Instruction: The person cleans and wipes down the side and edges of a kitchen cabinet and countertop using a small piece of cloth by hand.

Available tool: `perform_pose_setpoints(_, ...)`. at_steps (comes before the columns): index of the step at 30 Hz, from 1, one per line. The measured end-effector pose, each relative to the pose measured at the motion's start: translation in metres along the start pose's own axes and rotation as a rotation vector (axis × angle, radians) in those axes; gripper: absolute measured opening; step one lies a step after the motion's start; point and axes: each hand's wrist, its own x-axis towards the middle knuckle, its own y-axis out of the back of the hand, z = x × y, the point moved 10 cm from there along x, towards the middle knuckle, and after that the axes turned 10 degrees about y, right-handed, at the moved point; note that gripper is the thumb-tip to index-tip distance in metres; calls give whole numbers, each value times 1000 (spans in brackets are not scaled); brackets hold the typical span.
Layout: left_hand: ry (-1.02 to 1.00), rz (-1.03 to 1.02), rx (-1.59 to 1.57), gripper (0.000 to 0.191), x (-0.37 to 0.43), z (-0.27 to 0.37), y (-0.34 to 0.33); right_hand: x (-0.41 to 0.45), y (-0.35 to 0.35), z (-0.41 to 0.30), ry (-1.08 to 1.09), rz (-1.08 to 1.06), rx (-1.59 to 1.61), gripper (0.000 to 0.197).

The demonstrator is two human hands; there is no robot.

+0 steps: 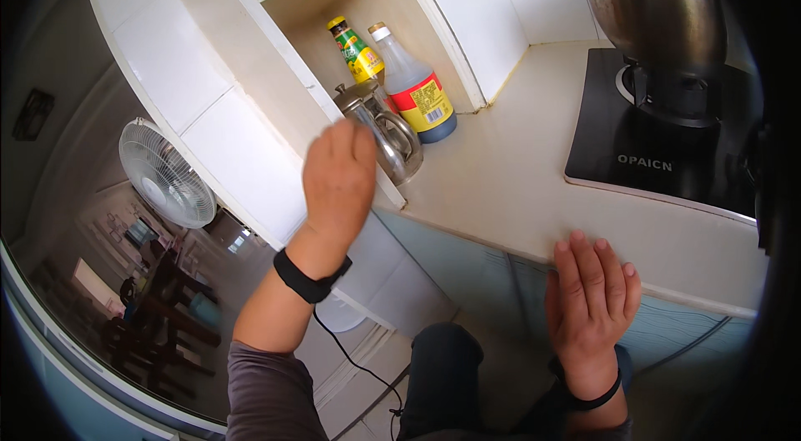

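My left hand (pixel 341 175) is raised at the edge of the shelf unit, its fingers curled downward and partly covering a metal pot with a lid and a curved handle (pixel 395 156); whether it touches or grips anything is hidden. Behind that pot lean a yellow-capped sauce bottle with a green and yellow label (pixel 357 53) and a larger clear plastic bottle of dark liquid (pixel 419 90). My right hand (pixel 591 284) lies palm down at the counter's front edge, fingertips on the countertop (pixel 500 190), with nothing held. A black band circles each wrist.
A steel wok or pan (pixel 657 15) stands on the black gas hob (pixel 651 156) at the right. The white shelf panel (pixel 300 75) rises beside my left hand. Blue cabinet doors (pixel 450 253) lie below the counter. An electric fan (pixel 166 172) and dark wooden furniture are farther left.
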Motion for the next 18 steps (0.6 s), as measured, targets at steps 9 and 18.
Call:
perform_pose_setpoints(9, -1, -32, -56, 18, -37, 29, -8, -2, -1, 1, 70, -2, -65, 23)
perform_pose_setpoints(18, -22, 49, 83, 12, 31, -10, 11, -4, -4, -1, 114, -7, -103, 25)
